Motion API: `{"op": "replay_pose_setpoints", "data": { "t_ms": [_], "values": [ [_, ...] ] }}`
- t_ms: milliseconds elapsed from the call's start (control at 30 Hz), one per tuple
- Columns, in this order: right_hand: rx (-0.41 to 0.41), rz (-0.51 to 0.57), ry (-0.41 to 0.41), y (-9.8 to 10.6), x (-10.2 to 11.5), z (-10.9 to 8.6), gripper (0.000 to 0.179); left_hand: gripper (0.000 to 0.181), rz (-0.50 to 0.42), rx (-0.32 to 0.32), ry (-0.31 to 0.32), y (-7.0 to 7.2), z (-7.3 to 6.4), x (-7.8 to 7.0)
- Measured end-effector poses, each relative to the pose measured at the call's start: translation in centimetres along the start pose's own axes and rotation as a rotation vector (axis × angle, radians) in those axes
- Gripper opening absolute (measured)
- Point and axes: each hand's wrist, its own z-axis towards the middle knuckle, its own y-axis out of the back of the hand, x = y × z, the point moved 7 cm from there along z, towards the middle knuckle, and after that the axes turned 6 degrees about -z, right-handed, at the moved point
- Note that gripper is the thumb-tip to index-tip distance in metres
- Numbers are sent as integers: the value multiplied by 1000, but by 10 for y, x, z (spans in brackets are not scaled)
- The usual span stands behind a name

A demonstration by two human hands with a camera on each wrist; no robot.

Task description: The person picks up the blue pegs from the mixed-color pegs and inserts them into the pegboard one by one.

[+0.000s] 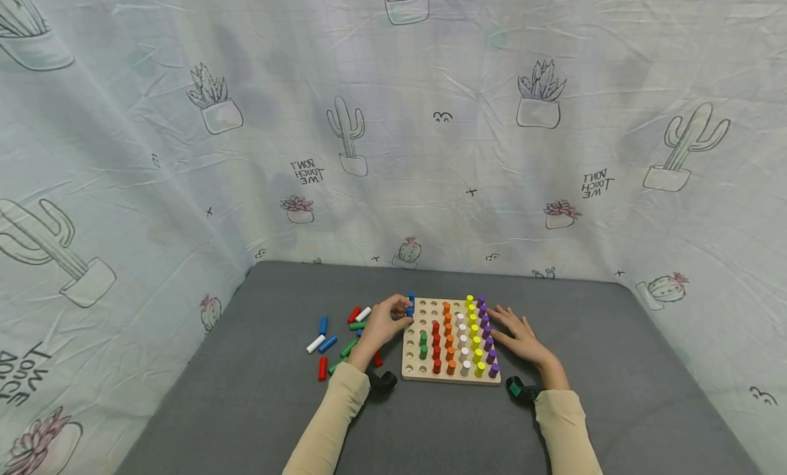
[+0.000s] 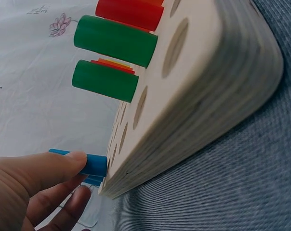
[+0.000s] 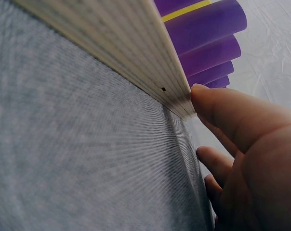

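Observation:
A wooden pegboard (image 1: pixel 415 375) lies on the table, with purple, yellow, white, orange, red and green pegs standing in columns. My left hand (image 1: pixel 382 322) is over its left edge, pinching a blue peg (image 2: pixel 96 165) between thumb and fingers. In the left wrist view that peg's end is right at the board's face, among the holes of the left column. More blue (image 2: pixel 92 181) shows just behind it. At the board's right edge, my right hand (image 1: pixel 522 336) has its fingers spread, the thumb tip against the edge beside the purple pegs (image 3: pixel 208 29).
Loose pegs lie left of the board: a white peg (image 1: pixel 315 344), a red peg (image 1: pixel 322 369), a blue peg (image 1: pixel 323 324) and several others, some partly behind the left forearm. The grey table (image 1: pixel 455 427) meets a printed curtain (image 1: pixel 399 188) at the back.

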Motion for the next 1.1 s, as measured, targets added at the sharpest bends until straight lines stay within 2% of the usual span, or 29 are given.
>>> {"op": "replay_pose_setpoints", "data": {
  "t_ms": [333, 600, 1100],
  "values": [
    [-4, -2, 8, 0, 1, 0, 56, 26, 19, 4, 12, -1, 0, -1],
    [-6, 0, -1, -1, 0, 1, 57, 25, 25, 15, -4, -3, -2, -2],
    [-7, -11, -2, 1, 0, 1, 57, 23, 17, 38, 19, -3, -2, -4]
  ]
}}
